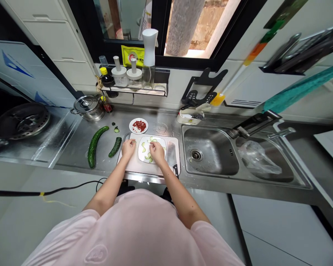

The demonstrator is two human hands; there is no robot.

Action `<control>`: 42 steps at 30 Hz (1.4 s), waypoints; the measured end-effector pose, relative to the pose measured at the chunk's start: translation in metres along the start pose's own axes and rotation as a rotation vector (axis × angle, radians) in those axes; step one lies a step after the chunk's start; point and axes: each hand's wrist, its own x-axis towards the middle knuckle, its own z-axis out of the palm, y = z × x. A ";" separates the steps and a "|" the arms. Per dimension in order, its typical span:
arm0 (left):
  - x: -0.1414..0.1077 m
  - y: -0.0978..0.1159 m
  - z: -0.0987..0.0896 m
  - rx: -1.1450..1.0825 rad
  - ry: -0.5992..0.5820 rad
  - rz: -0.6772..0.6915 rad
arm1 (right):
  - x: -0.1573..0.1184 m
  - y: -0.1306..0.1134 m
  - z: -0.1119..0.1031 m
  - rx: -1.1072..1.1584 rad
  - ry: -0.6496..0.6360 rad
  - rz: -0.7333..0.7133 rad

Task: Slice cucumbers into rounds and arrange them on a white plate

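A white square plate (141,157) with several pale green cucumber slices (148,158) lies on a light cutting board (133,165). Over the plate's right part is my right hand (157,152), its fingers pinched together; what they hold is too small to make out. Left of the plate, above the board, my left hand (128,148) is closed, with a small bit at its fingertips that I cannot identify. A knife (172,155) rests on the board's right side. The cut cucumber (115,147) and a whole cucumber (96,147) lie on the counter to the left.
Behind the board stands a small white plate (131,126) of chopped red pieces. A lidded pot (89,108) is at the back left, below a shelf (133,89) of jars. To the right are a sink (211,151) and a second basin holding a plastic bag (256,157).
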 end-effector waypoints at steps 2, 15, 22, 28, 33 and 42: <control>-0.005 -0.007 -0.003 0.005 0.032 -0.068 | -0.007 0.007 -0.006 0.073 0.078 0.012; -0.002 -0.008 0.006 0.138 0.009 -0.218 | -0.052 0.031 -0.019 0.287 0.281 -0.013; 0.003 -0.001 0.009 0.275 -0.017 -0.205 | -0.072 0.032 -0.022 0.332 0.302 -0.044; 0.005 0.001 0.009 0.324 -0.030 -0.198 | -0.080 0.032 -0.024 0.325 0.292 -0.044; 0.006 0.001 0.009 0.315 -0.031 -0.210 | -0.087 0.034 -0.024 0.320 0.272 -0.038; 0.006 0.002 0.009 0.306 -0.026 -0.198 | -0.093 0.038 -0.027 0.294 0.257 -0.009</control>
